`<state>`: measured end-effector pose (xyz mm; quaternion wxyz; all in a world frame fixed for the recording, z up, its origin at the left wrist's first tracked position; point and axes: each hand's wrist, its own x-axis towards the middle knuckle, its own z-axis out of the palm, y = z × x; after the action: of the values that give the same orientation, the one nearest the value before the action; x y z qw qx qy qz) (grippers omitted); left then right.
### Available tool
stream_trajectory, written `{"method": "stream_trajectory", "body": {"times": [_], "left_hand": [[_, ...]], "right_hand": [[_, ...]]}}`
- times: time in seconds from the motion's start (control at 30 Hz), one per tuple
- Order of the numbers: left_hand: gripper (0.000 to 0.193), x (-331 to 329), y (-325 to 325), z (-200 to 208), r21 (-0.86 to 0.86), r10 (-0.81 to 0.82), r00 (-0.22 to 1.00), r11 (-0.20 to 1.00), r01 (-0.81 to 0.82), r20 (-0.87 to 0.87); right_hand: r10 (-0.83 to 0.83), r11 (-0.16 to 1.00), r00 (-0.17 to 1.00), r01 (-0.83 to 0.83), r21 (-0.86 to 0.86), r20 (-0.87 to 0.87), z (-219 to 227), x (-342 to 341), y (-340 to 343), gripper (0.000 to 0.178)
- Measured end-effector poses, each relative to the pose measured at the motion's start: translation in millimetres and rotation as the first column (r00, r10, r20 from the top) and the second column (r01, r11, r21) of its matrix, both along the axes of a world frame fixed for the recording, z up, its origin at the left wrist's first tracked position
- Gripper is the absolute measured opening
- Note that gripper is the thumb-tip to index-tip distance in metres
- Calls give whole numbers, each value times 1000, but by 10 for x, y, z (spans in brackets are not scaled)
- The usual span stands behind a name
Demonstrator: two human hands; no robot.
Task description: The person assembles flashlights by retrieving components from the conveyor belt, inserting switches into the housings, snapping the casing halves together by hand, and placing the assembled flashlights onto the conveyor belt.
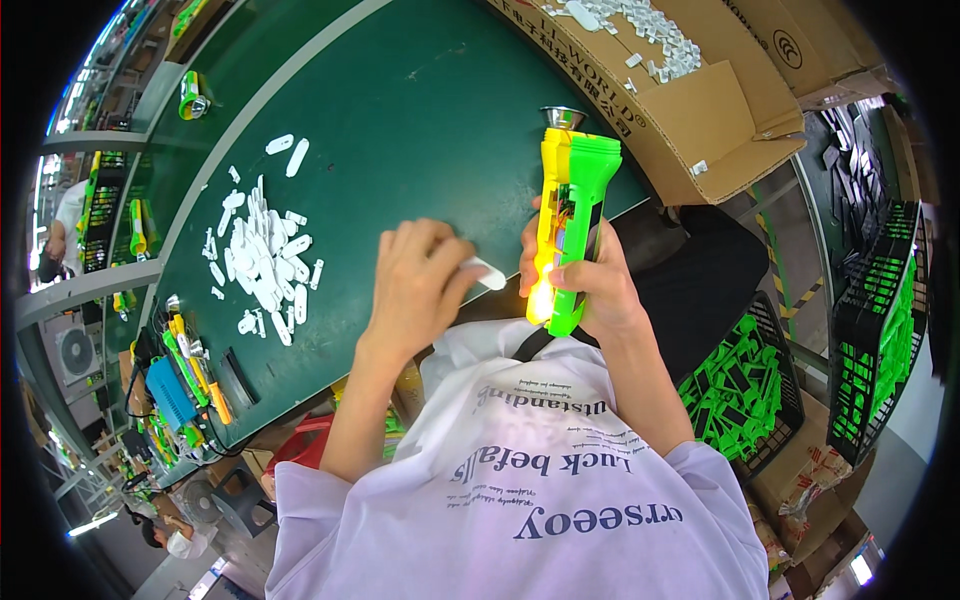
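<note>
My right hand [603, 280] is wrapped round the lower part of a yellow and green flashlight [592, 170], held upright over the table's near edge. Its two shell halves stand slightly apart, with wires and inner parts showing between them. A silvery reflector cup [563, 117] tops the yellow half, and a bright light glows near the bottom end. To the left, my left hand [422, 275] pinches a small white plastic strip [487, 273] with a rounded end. A gap separates that strip from the flashlight.
On the green table [400, 120] lies a heap of white plastic pieces [265, 250]. Tools [195, 370] and a blue box [171, 391] stand at the left edge. A cardboard box [700, 120] with small white parts is at far right; a black crate [750, 400] holds green shells.
</note>
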<state>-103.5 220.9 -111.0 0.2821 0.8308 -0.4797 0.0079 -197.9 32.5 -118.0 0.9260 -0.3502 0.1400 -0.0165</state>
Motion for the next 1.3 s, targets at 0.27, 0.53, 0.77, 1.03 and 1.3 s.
{"method": "stream_trajectory", "body": {"times": [0.27,0.53,0.77,1.03,1.3], "left_hand": [[19,25,9,16,-193,132,991,972,-136,-35],[17,14,-35,-17,-13,-101,991,995,102,83],[14,-3,-107,-25,-223,146,989,964,-146,-15],[31,-267,-377,132,-461,-48,999,886,45,5],[30,-176,-434,207,-279,-121,987,949,147,108]], "right_hand": [[109,994,991,-111,23,76,-44,-49,68,64],[77,991,990,-89,104,115,-96,-158,9,76],[103,987,991,-113,112,88,-94,-172,27,74],[169,986,985,-169,6,-22,-10,-183,30,81],[170,982,985,-171,-84,-23,32,-195,-4,62]]}}
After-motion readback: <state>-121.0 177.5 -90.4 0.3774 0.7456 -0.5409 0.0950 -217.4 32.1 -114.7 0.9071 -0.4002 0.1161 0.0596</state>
